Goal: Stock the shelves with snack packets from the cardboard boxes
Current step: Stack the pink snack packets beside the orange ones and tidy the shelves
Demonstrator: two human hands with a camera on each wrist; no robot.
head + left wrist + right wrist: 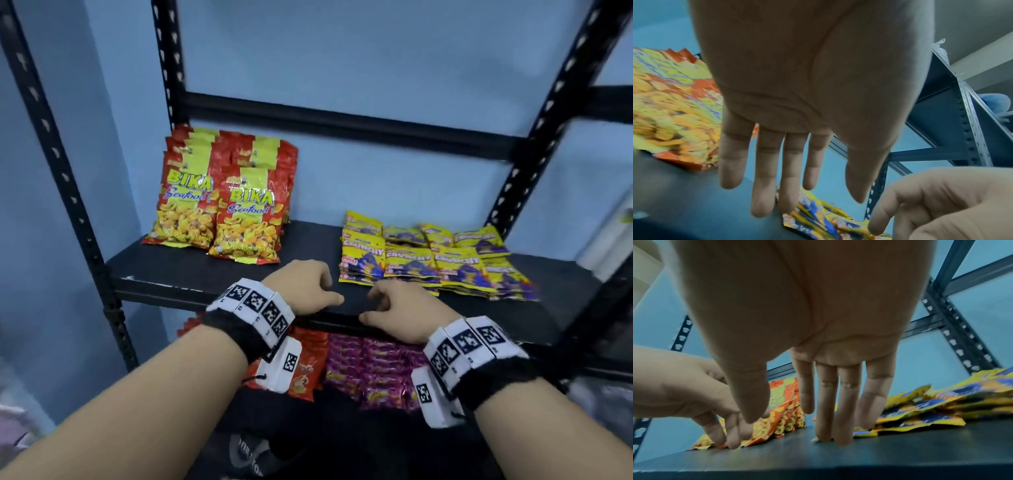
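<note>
**Empty Hands Pause at Shelf Edge Between Loads**

Two bare forearms, each banded with a black strap and white coded marker blocks (251, 306), reach in over the front lip of a black metal shelf (191, 270). Left hand (301, 286) and right hand (399, 313) hang side by side, close but apart, over the bare strip of board. Neither grip holds anything: the wrist views show the fingers long and loosely spread, pointing down, with the right hand's middle fingertips (839, 437) seeming to touch the board.

Red-and-yellow seafood snack packets (219, 205) stand propped in rows at the back left. Flat yellow-and-purple crunchy snack packets (428, 262) lie in overlapping stacks to the right, just beyond the right hand. Red and magenta packets (363, 368) fill the shelf below. No cardboard box is in view.

Judging from this, the shelf is partly stocked and the hands are between loads. A good next load would go into the open middle ground, kept in matching rows with labels facing out. The yellow stacks near the front edge look liable to slide if brushed.
</note>
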